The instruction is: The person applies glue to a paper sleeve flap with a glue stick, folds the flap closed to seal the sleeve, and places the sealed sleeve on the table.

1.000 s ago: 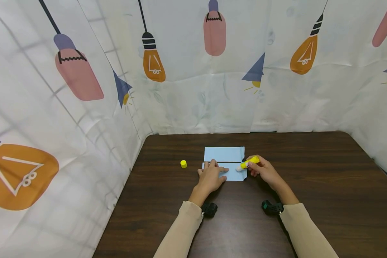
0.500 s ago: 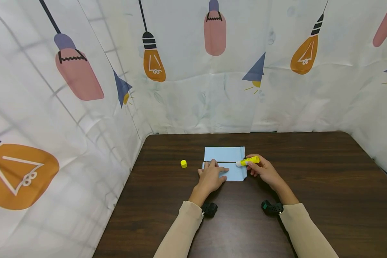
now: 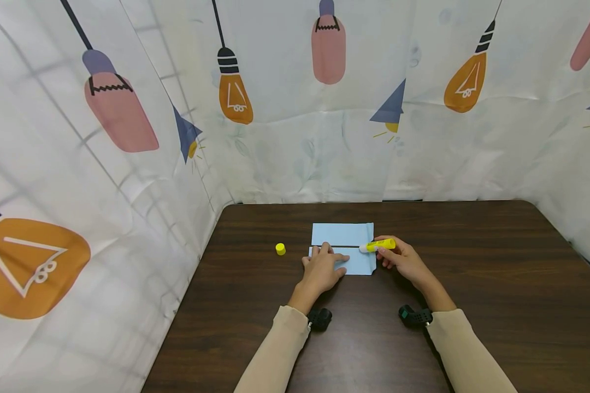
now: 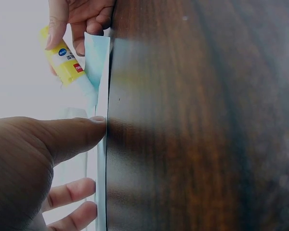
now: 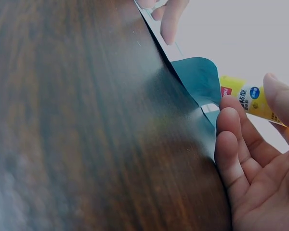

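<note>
A light blue paper piece (image 3: 361,266) lies on the table, with a second light blue panel (image 3: 341,234) just behind it across a thin dark gap. My left hand (image 3: 320,270) rests on the near piece, fingers spread and extended. At its right end my right hand (image 3: 404,263) holds a yellow glue stick (image 3: 384,245) between thumb and fingers, white end pointing left over the paper. In the left wrist view a raised paper flap (image 4: 97,60) stands beside the glue stick's tip. The right wrist view shows that flap (image 5: 197,77) close to the right fingertips.
A yellow cap (image 3: 280,249) stands on the dark wooden table (image 3: 501,284), left of the paper. A white curtain (image 3: 295,153) printed with lamps hangs behind and to the left. Each wrist wears a black strap device.
The glue stick's white end has moved away from me, from the middle of the near piece to its far edge, and the stick lies more level. The left hand has stayed in place.
</note>
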Demonstrator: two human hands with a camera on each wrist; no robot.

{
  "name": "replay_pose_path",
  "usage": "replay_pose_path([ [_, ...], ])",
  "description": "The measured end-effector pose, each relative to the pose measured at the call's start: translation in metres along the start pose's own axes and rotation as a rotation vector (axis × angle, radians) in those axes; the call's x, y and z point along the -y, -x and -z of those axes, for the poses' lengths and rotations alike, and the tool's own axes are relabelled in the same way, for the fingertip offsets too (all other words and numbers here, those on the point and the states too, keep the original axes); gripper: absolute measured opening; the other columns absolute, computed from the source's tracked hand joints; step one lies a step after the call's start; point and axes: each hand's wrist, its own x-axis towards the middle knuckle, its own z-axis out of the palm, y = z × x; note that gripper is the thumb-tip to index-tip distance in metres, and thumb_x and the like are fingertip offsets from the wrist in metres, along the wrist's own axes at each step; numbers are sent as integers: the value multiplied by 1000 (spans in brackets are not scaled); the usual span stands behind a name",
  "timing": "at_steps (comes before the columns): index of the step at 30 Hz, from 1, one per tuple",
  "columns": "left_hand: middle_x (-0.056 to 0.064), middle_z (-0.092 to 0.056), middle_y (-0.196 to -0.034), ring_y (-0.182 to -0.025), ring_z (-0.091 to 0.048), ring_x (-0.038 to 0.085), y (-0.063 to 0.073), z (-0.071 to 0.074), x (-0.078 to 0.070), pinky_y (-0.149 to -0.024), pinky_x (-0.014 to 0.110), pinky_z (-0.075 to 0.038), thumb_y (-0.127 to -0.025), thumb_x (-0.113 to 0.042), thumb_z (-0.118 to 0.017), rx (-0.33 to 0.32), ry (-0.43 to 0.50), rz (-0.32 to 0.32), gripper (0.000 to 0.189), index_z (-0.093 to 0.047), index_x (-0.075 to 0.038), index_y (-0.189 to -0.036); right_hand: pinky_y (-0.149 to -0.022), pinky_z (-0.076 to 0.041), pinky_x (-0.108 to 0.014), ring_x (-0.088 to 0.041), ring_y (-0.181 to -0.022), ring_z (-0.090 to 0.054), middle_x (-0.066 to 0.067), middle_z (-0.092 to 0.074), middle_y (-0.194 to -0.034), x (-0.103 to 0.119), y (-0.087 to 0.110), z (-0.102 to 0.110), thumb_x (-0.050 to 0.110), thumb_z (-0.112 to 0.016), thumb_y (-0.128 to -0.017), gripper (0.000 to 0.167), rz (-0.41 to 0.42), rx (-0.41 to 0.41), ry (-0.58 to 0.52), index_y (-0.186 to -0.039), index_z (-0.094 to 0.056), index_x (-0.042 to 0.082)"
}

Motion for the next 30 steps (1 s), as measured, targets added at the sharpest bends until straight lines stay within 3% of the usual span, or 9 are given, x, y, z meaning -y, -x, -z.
replay_pose_path([
  [21,1,-51,-117,-103,-40,23,-1,-1,1,-82,49,-33,-97,-39,-70,0,7,-2,35,-69,-40,-132,-73,-53,-28,-24,-84,-59,-22,-66,-102,-4,-2,2,31,-58,-105,40,38,59,12,-136,-58,5],
  [30,1,-51,-117,-103,-40,23,-1,-1,0,-82,49,-33,-97,-38,-70,5,12,0,35,-69,-40,-132,-73,-53,-27,-20,-83,-59,-13,-65,-98,-5,-1,3,32,-57,-106,41,14,67,5,-130,-59,-1],
])
